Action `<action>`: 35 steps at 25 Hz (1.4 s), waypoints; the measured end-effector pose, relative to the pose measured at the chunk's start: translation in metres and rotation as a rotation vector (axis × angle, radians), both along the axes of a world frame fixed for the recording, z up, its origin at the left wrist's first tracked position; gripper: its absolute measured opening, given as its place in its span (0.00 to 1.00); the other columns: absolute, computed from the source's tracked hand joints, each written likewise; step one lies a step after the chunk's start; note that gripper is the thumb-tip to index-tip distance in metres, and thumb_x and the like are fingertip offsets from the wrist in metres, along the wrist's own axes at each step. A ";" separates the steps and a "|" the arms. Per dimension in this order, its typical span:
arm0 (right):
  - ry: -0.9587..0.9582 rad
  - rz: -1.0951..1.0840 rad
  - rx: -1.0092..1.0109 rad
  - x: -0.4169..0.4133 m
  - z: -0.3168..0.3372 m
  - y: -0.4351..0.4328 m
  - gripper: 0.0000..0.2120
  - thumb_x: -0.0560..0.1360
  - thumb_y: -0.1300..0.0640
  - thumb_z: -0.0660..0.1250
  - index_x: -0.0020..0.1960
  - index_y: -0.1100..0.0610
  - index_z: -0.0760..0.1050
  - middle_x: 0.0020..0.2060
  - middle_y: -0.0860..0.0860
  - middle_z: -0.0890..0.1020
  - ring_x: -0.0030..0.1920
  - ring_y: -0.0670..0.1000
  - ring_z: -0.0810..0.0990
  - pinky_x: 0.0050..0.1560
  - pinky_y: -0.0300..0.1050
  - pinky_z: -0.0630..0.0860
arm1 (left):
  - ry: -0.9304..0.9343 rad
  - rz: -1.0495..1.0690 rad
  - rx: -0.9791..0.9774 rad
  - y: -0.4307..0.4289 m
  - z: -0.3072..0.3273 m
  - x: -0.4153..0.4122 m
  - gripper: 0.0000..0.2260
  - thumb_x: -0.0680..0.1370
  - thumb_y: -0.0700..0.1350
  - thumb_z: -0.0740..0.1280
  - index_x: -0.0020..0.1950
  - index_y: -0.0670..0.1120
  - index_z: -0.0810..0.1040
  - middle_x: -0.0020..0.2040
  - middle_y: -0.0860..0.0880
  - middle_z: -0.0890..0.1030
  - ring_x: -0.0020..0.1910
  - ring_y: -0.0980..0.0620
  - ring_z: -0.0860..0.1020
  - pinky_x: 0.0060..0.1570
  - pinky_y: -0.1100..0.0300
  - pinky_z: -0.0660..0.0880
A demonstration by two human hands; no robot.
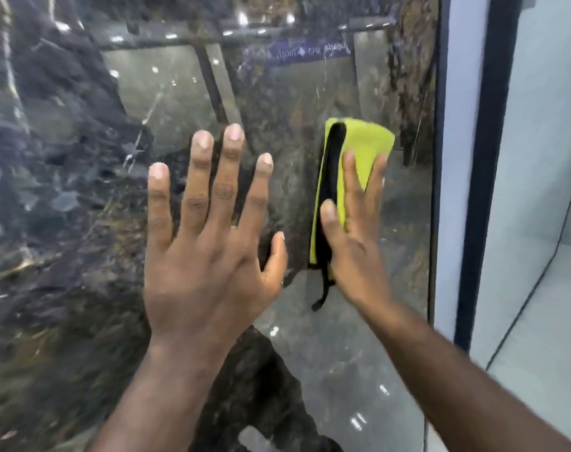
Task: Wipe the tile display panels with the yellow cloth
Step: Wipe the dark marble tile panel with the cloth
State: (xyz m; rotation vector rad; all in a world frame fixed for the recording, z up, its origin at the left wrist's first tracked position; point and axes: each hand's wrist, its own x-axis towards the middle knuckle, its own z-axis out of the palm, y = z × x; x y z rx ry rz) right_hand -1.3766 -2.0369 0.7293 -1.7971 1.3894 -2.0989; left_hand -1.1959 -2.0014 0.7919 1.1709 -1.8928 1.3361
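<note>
A glossy dark marble tile display panel (82, 190) fills most of the view and mirrors ceiling lights. My left hand (209, 243) lies flat on it with fingers spread and straight. To its right, my right hand (356, 236) presses a folded yellow cloth (362, 148) with a black edge against the panel, fingers straight, thumb on the cloth. A black strap hangs from the cloth's lower end.
The panel's right edge has a dark blue frame (440, 158). Beyond it stand a pale white panel (457, 190), another dark frame strip (486, 190) and a light grey panel (538, 223).
</note>
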 end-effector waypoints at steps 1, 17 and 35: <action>0.032 -0.057 -0.017 -0.014 0.016 -0.009 0.30 0.89 0.46 0.56 0.85 0.37 0.47 0.84 0.44 0.32 0.84 0.46 0.33 0.84 0.64 0.42 | -0.010 0.004 -0.006 -0.001 -0.002 0.000 0.35 0.86 0.59 0.57 0.90 0.48 0.50 0.89 0.41 0.45 0.88 0.38 0.45 0.85 0.35 0.41; -0.469 -0.063 0.217 -0.005 -0.044 0.001 0.31 0.89 0.49 0.59 0.86 0.38 0.48 0.85 0.43 0.34 0.83 0.40 0.36 0.85 0.62 0.47 | 0.067 -0.040 -0.081 -0.004 -0.014 -0.004 0.28 0.87 0.54 0.60 0.87 0.45 0.65 0.87 0.40 0.58 0.86 0.35 0.55 0.84 0.31 0.49; 0.017 -0.009 -0.067 0.043 0.011 0.027 0.33 0.86 0.57 0.63 0.86 0.46 0.54 0.86 0.53 0.39 0.86 0.52 0.38 0.85 0.60 0.44 | 0.138 -0.080 -0.108 0.033 -0.002 0.057 0.26 0.82 0.50 0.67 0.81 0.48 0.75 0.86 0.40 0.61 0.86 0.39 0.59 0.85 0.34 0.51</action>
